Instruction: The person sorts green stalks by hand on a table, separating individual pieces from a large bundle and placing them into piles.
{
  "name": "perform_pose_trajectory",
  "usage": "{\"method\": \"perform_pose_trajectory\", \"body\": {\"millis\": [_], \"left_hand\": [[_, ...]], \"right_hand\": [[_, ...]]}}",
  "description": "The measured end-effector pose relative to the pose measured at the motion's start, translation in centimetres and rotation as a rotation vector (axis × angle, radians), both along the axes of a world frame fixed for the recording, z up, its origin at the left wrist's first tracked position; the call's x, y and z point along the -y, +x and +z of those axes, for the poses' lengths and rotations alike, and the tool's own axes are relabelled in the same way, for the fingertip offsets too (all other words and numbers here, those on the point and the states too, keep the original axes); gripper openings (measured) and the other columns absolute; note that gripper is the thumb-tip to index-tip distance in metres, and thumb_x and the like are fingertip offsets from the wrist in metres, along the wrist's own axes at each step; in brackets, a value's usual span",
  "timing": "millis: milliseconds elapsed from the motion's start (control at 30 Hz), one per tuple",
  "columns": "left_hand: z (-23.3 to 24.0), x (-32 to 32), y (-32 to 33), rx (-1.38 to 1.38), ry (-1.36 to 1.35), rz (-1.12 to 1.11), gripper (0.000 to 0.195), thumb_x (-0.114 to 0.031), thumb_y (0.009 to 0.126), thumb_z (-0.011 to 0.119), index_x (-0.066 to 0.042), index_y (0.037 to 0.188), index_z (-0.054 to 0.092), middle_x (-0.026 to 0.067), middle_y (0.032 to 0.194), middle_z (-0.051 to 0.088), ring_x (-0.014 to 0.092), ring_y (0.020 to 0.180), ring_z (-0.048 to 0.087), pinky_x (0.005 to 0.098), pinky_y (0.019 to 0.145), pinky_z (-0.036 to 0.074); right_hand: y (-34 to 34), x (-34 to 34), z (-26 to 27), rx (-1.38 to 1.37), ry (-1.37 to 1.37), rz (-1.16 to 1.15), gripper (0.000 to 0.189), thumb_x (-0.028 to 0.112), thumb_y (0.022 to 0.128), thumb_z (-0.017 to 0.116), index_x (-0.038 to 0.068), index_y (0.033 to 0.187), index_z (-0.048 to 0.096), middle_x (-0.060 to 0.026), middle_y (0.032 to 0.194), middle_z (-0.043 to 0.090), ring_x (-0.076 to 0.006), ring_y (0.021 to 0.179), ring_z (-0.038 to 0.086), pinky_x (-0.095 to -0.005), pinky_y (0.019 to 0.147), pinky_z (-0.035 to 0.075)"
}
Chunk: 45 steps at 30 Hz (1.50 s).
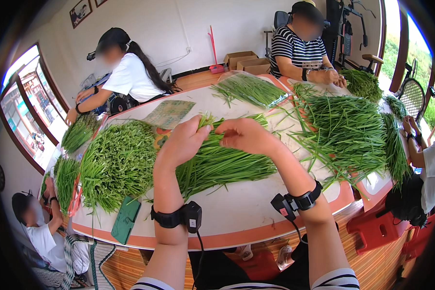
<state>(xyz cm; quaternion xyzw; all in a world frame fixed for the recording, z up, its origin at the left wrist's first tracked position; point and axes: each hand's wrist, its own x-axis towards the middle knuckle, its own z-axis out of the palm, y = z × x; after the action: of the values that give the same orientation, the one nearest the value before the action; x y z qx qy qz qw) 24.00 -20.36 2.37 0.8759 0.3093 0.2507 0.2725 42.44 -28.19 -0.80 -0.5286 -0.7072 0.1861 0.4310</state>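
Note:
My left hand (181, 143) is closed around a small bunch of green chive stalks (206, 119), whose pale ends stick out past the thumb. Just to its right, my right hand (248, 135) is bent inward with curled fingers; a gap shows between thumb and fingers, and I see nothing held there. Beneath both hands lies a loose pile of long garlic chives (228, 165) on the white table (235, 206). A big heap of chives with budded tips (117, 163) sits to the left. On the right spreads another heap of long leaves (348, 134).
A green phone case (126, 220) lies at the near left edge. Beyond my hands are a printed sheet (169, 113) and a clear bag of chives (252, 88). Several people work around the table. Red plastic stools (377, 230) stand at lower right.

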Motion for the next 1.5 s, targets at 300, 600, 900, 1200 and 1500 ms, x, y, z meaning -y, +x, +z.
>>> {"method": "perform_pose_trajectory", "body": {"millis": [300,600,900,1200,1500], "left_hand": [[1.3,0.5,-1.1,0.011,0.154,0.198,0.030,-0.027,0.091,0.049,0.001,0.102,0.053,0.0153,0.081,0.060,0.028,0.074,0.057,0.0364,0.069,0.044],[3.5,2.9,-1.5,0.501,0.018,0.127,0.025,-0.024,0.094,0.047,-0.001,0.101,0.056,0.0057,0.079,0.059,0.013,0.070,0.054,0.0285,0.066,0.044],[1.9,2.5,0.5,0.393,-0.022,-0.007,0.025,-0.022,0.094,0.049,0.001,0.100,0.057,0.0047,0.080,0.058,0.011,0.068,0.053,0.0257,0.064,0.044],[1.6,3.0,1.7,0.417,-0.096,-0.099,0.024,-0.022,0.093,0.049,0.002,0.097,0.056,0.0059,0.076,0.058,0.014,0.066,0.053,0.0299,0.061,0.043],[1.7,3.3,1.4,0.141,0.000,-0.082,0.023,-0.023,0.092,0.053,-0.001,0.090,0.058,-0.0005,0.069,0.052,0.008,0.064,0.047,0.0248,0.060,0.040]], "right_hand": [[1.0,-1.8,-2.5,0.107,-0.335,0.002,0.020,0.020,0.071,0.067,0.005,0.084,0.069,-0.0119,0.073,0.066,-0.0237,0.069,0.064,-0.0329,0.066,0.049],[0.9,-1.4,-2.6,0.092,-0.240,0.125,0.037,0.023,0.078,0.069,-0.001,0.105,0.063,-0.0094,0.085,0.066,-0.0138,0.077,0.061,-0.0263,0.071,0.049],[-1.9,1.5,2.6,-0.382,0.145,-0.025,0.019,0.017,0.083,0.067,-0.002,0.087,0.064,-0.0018,0.066,0.060,-0.0062,0.059,0.049,-0.0245,0.054,0.042],[-1.5,1.9,3.0,-0.269,0.324,-0.170,0.017,0.016,0.080,0.066,-0.001,0.082,0.064,-0.0056,0.059,0.056,-0.0101,0.052,0.047,-0.0265,0.050,0.040],[0.1,2.2,3.1,-0.263,0.112,-0.070,0.017,0.014,0.084,0.065,-0.002,0.078,0.063,0.0039,0.062,0.053,-0.0029,0.059,0.041,-0.0214,0.050,0.034]]}}
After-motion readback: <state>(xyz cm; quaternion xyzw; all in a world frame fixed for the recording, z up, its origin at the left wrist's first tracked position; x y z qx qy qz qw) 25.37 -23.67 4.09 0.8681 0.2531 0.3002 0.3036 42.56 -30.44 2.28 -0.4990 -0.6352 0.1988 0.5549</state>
